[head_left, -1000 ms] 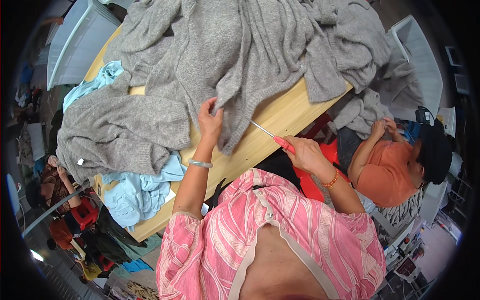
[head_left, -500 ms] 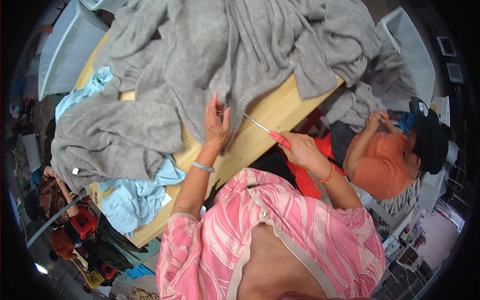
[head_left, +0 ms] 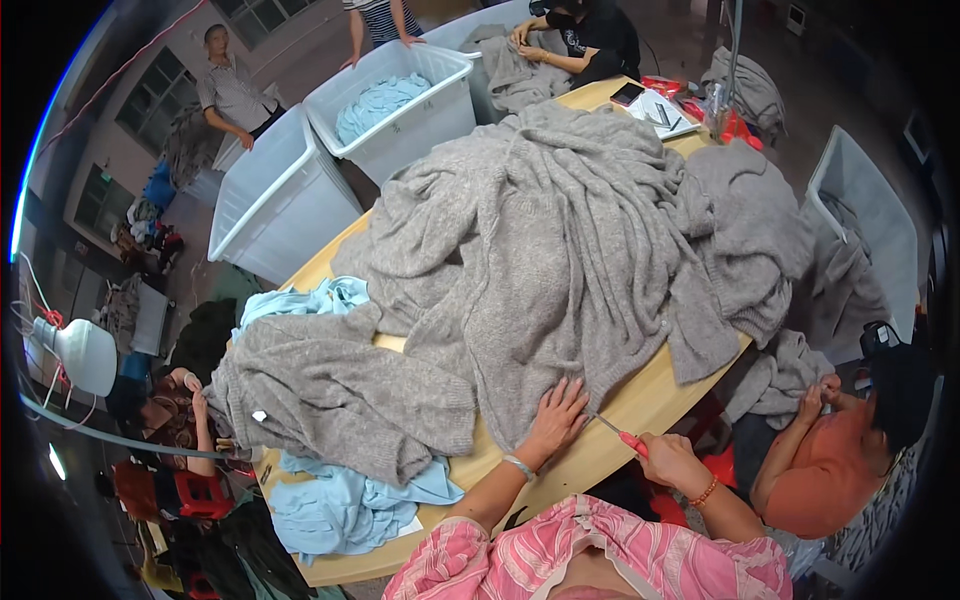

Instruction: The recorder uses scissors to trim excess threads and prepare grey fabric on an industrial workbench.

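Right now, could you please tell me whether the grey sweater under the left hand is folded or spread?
Spread: the sweater drapes across the table in loose creases, partly beneath the left hand.

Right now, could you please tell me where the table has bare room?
Bare tabletop shows between the grey knit heap and the right hand, crossed by the red-handled tool; a smaller patch lies between the left forearm and the light blue cloth. The middle is crowded, buried under that heap.

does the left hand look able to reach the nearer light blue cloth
Probably yes: the left hand rests on grey knitwear, and the nearer light blue cloth lies beside its forearm, front uncovered.
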Demonstrator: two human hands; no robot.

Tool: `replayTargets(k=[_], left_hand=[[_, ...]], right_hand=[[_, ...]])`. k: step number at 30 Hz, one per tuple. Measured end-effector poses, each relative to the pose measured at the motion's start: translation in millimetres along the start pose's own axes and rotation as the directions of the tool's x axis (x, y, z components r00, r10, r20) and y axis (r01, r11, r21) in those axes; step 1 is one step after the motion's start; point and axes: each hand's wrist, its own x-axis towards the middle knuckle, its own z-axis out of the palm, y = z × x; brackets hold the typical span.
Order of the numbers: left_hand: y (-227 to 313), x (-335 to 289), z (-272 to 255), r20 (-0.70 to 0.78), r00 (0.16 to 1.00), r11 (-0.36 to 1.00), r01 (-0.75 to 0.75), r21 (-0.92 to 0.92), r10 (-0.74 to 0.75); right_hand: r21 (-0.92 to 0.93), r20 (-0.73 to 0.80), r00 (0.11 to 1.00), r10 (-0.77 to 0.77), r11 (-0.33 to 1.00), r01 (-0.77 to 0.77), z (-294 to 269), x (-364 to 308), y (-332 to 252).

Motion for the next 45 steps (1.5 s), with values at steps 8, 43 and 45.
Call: replayTargets(k=[8, 43, 45], left_hand=[[-8.4, 7.5, 8.8, 0.054, 0.998, 0.999, 0.024, -0.045, -0.022], [-17.3, -87.4, -11.0, 0.01, 0.943, 0.839, 0.3, -0.455, -0.332], [-19.6, -89.2, -10.8, 0.169, 0.793, 0.269, 0.387, -0.882, -0.586]], right_hand=[[-0.026, -0.164, 0.986, -0.039, 0.999, 0.036, 0.5, 39.1, -1.4], [0.186, 0.033, 0.998, -0.062, 0.981, 0.055, 17.7, -2.8, -21.3], [0.189, -0.036, 0.998, -0.055, 0.98, 0.061, 18.5, 1.8, -18.2]])
